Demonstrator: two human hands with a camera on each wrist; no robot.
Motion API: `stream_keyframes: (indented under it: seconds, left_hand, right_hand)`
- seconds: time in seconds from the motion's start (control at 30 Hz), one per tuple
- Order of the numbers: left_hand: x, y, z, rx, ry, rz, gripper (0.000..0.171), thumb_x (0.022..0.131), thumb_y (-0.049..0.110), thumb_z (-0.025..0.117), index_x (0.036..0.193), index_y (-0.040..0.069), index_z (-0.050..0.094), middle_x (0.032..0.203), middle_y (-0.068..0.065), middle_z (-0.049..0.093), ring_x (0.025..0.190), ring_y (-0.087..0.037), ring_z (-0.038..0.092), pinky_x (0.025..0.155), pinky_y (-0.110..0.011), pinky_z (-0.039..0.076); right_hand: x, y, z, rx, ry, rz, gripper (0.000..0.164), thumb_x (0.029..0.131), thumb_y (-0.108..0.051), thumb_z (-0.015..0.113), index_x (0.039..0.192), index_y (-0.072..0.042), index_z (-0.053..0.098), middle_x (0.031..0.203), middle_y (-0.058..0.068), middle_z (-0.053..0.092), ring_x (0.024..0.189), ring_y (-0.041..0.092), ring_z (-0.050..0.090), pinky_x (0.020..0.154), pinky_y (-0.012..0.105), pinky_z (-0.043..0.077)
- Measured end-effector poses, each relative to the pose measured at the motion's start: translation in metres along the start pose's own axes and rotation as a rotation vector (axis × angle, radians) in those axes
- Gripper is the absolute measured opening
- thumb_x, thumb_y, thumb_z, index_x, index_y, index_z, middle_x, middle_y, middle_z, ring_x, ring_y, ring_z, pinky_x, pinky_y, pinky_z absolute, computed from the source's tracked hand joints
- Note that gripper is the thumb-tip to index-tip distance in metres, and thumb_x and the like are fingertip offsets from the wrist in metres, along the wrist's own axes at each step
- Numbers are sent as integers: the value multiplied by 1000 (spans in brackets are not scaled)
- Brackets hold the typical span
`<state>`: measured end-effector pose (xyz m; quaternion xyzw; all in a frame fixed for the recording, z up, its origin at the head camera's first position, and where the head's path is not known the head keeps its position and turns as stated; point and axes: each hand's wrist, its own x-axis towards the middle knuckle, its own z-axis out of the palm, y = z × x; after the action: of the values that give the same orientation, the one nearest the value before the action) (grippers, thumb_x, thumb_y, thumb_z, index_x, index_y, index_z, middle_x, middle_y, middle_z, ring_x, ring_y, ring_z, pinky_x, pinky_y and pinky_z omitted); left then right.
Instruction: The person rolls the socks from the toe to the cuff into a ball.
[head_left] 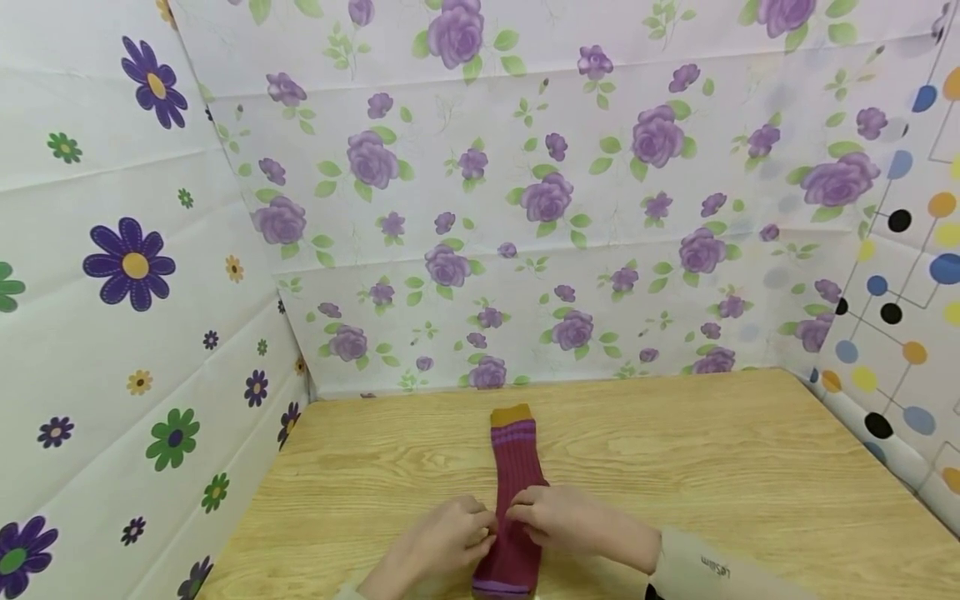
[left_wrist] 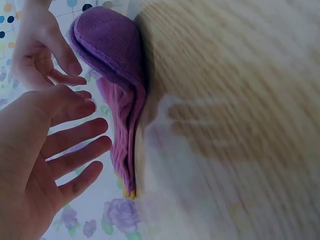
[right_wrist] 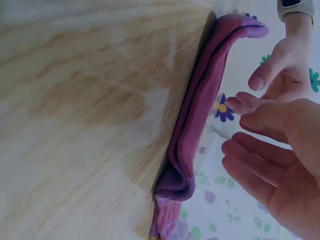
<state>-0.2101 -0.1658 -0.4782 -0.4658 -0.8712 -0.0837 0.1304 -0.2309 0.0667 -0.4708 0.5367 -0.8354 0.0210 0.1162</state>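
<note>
Maroon knit socks (head_left: 519, 467), laid flat in stacked layers, stretch lengthwise on the table with their mustard cuff end pointing away. Purple bands ring the leg below the cuff, and the end nearest me is purple too. My left hand (head_left: 453, 533) hovers just left of the socks, its fingers loosely bent. Over their right edge hangs my right hand (head_left: 562, 521), fingertips overlapping the fabric in the head view. In the left wrist view, a gap shows between the left fingers (left_wrist: 77, 155) and the socks. The right fingers (right_wrist: 255, 170) look relaxed, holding nothing.
The wood-grain table (head_left: 712, 467) is bordered by a rose-print sheet (head_left: 450, 200) at the back. A daisy-print sheet (head_left: 97, 350) rises on the left, and a dotted sheet (head_left: 900, 333) on the right.
</note>
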Motion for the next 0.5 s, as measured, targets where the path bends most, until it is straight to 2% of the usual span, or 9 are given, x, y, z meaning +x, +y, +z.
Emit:
stream_keyframes:
  seconds: [0.17, 0.27, 0.37, 0.5]
  left_hand:
    - [-3, 2, -1, -35, -16, 11, 4, 90, 17, 68, 89, 18, 72, 83, 9, 67, 78, 3, 57, 68, -3, 41]
    - [-3, 5, 0, -20, -38, 5, 4, 90, 17, 68, 88, 19, 71, 82, 10, 66, 75, 6, 54, 64, -2, 39]
    - [-5, 9, 0, -21, -67, -16, 4, 90, 20, 68, 86, 20, 69, 81, 12, 64, 72, 9, 49, 61, -2, 37]
    - [-8, 11, -3, -97, -124, -59, 4, 89, 21, 69, 86, 20, 68, 81, 12, 61, 71, 8, 46, 60, -4, 36]
  right_hand:
    - [-1, -4, 0, 15, 21, -66, 20, 92, -22, 66, 110, -16, 70, 103, -7, 70, 93, 2, 63, 73, 11, 49]
    - [0, -8, -1, 32, 24, -101, 18, 97, -26, 58, 107, -18, 70, 100, -10, 70, 91, 0, 62, 73, 9, 48]
    - [1, -12, -3, 118, 15, -124, 23, 102, -29, 50, 106, -20, 70, 99, -12, 70, 91, -3, 62, 74, 8, 47]
    - [0, -15, -4, 275, -23, -153, 29, 102, -33, 47, 110, -18, 70, 102, -11, 70, 92, -5, 61, 78, 5, 45]
